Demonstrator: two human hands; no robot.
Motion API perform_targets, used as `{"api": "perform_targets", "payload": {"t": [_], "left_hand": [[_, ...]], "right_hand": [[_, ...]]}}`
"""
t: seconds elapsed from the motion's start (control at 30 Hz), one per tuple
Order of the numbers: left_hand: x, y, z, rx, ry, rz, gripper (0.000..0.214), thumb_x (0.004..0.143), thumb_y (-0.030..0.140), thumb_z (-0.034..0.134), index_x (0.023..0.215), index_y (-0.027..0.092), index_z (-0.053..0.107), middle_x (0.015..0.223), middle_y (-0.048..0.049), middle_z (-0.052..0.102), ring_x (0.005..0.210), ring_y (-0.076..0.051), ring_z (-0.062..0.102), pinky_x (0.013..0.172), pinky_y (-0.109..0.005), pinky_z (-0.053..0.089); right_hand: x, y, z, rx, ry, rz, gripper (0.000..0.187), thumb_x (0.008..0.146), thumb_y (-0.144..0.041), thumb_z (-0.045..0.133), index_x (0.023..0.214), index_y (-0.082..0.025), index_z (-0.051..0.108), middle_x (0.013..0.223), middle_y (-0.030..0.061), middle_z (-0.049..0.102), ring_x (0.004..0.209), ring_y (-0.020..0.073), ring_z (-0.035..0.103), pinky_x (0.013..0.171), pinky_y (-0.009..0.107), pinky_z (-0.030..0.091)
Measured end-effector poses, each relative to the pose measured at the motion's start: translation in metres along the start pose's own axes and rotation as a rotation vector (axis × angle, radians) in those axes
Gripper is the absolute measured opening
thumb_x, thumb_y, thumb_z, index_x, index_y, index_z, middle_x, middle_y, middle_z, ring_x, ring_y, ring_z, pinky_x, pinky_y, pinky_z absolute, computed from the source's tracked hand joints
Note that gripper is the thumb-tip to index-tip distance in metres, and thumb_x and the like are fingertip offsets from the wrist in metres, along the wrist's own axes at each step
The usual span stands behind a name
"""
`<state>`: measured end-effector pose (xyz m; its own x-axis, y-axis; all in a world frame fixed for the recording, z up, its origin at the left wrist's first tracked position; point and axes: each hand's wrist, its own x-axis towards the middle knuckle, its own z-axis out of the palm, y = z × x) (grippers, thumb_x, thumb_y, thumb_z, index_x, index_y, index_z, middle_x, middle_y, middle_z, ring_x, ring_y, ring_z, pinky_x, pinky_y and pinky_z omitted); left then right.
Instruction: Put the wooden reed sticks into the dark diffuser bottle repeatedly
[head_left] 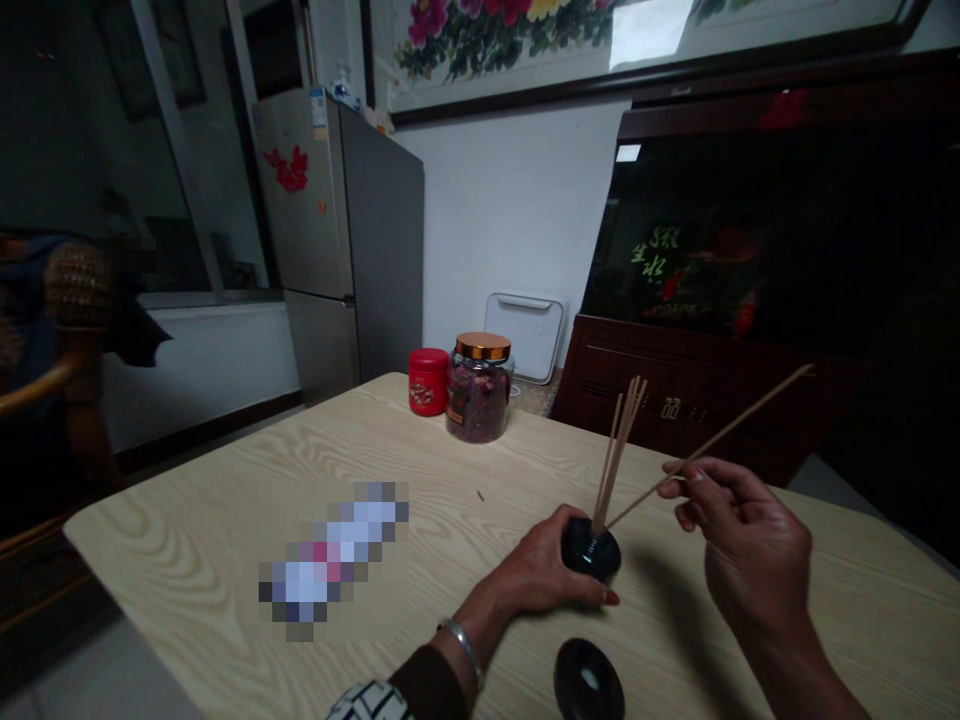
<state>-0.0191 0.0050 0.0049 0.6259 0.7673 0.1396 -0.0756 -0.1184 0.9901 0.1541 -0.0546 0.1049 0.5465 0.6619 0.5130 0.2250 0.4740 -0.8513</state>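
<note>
My left hand (pixel 544 570) is wrapped around a small round black holder (pixel 592 550) on the wooden table (pixel 225 500). Several thin sticks (pixel 619 450) stand upright in the holder's top. My right hand (pixel 739 535) pinches one more long stick (pixel 720 435) between thumb and fingers; the stick slants with its lower end at the holder's opening. A second black round piece (pixel 589 680), like a lid, lies on the table near me.
A glass jar (pixel 478 390) of dried flowers with a copper lid and a red tin (pixel 428 381) stand at the table's far edge. A blurred package (pixel 334 560) lies left of centre. A fridge (pixel 337 240), a dark cabinet (pixel 675 390) and a wooden chair (pixel 45 400) surround the table.
</note>
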Motion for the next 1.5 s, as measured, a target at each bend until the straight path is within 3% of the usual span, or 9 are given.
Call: {"api": "perform_targets", "payload": {"t": [0.3,0.6,0.7,0.83,0.93,1.03,1.2,1.37,1.5], "left_hand": [[0.001,-0.003,-0.002,0.094,0.026,0.021,0.082,0.048,0.035,0.094,0.119,0.018,0.056,0.1,-0.0032,0.061,0.091,-0.019,0.056,0.081,-0.031,0.046],[0.001,-0.007,-0.002,0.13,0.029,0.023,0.079,0.05,0.036,0.093,0.118,0.018,0.056,0.1,-0.0038,0.062,0.091,-0.02,0.057,0.078,-0.031,0.046],[0.001,-0.007,-0.003,0.105,0.015,0.034,0.079,0.051,0.034,0.093,0.119,0.018,0.055,0.102,-0.0042,0.063,0.094,-0.021,0.058,0.083,-0.033,0.047],[0.003,-0.008,-0.004,0.068,-0.02,0.079,0.091,0.049,0.029,0.094,0.129,0.02,0.049,0.115,-0.0086,0.063,0.105,-0.026,0.059,0.091,-0.037,0.048],[0.004,-0.012,-0.006,0.058,-0.046,0.133,0.111,0.045,0.023,0.095,0.14,0.022,0.038,0.13,-0.0125,0.057,0.116,-0.03,0.056,0.1,-0.041,0.045],[0.006,-0.019,-0.007,0.034,-0.049,0.15,0.127,0.045,0.023,0.096,0.15,0.024,0.024,0.144,-0.0162,0.046,0.127,-0.032,0.051,0.108,-0.045,0.04],[0.007,-0.031,-0.008,0.028,0.051,0.083,0.135,0.05,0.033,0.095,0.156,0.025,0.011,0.154,-0.0211,0.029,0.136,-0.038,0.041,0.11,-0.052,0.037],[0.008,-0.031,-0.008,0.026,0.119,0.043,0.114,0.061,0.034,0.089,0.153,0.026,0.022,0.149,-0.0185,0.038,0.132,-0.035,0.045,0.107,-0.05,0.039],[0.011,-0.03,-0.006,0.0,0.183,0.09,0.083,0.068,0.032,0.084,0.14,0.022,0.044,0.12,-0.0107,0.059,0.106,-0.022,0.059,0.093,-0.037,0.046]], "right_hand": [[-0.012,0.011,0.013,-0.137,-0.319,0.08,0.028,0.082,-0.044,0.071,0.091,-0.018,0.065,0.073,0.003,0.068,0.059,0.0139,0.059,0.049,0.024,0.045],[-0.01,0.029,0.007,-0.35,-0.531,0.077,0.028,0.086,-0.048,0.062,0.085,-0.02,0.062,0.066,-0.0021,0.057,0.06,0.0146,0.052,0.055,0.027,0.042],[-0.006,0.027,0.0,-0.426,-0.613,0.079,0.028,0.084,-0.045,0.064,0.097,-0.02,0.063,0.082,0.0014,0.063,0.069,0.017,0.058,0.06,0.029,0.045],[-0.01,0.027,-0.007,-0.469,-0.87,0.166,0.055,0.075,-0.033,0.073,0.127,-0.024,0.056,0.122,0.0082,0.064,0.099,0.0237,0.063,0.074,0.033,0.05],[-0.017,0.032,-0.006,-0.425,-0.988,0.187,0.056,0.076,-0.026,0.07,0.13,-0.023,0.055,0.121,0.0076,0.066,0.105,0.0247,0.063,0.086,0.036,0.049],[-0.017,0.045,-0.004,-0.444,-0.961,0.155,0.053,0.076,-0.028,0.07,0.127,-0.021,0.058,0.117,0.0072,0.069,0.105,0.0261,0.064,0.091,0.038,0.048],[0.011,0.085,-0.004,-0.547,-0.726,0.101,0.053,0.073,-0.038,0.071,0.122,-0.022,0.062,0.118,0.0088,0.07,0.105,0.0289,0.065,0.091,0.039,0.049],[0.038,0.12,-0.001,-0.593,-0.546,0.034,0.061,0.069,-0.047,0.07,0.124,-0.021,0.062,0.122,0.0117,0.067,0.11,0.0304,0.063,0.097,0.042,0.047],[0.019,0.123,-0.012,-0.58,-0.276,0.077,0.067,0.071,-0.06,0.065,0.123,-0.018,0.062,0.109,0.0118,0.066,0.091,0.0276,0.065,0.083,0.042,0.051]]}}
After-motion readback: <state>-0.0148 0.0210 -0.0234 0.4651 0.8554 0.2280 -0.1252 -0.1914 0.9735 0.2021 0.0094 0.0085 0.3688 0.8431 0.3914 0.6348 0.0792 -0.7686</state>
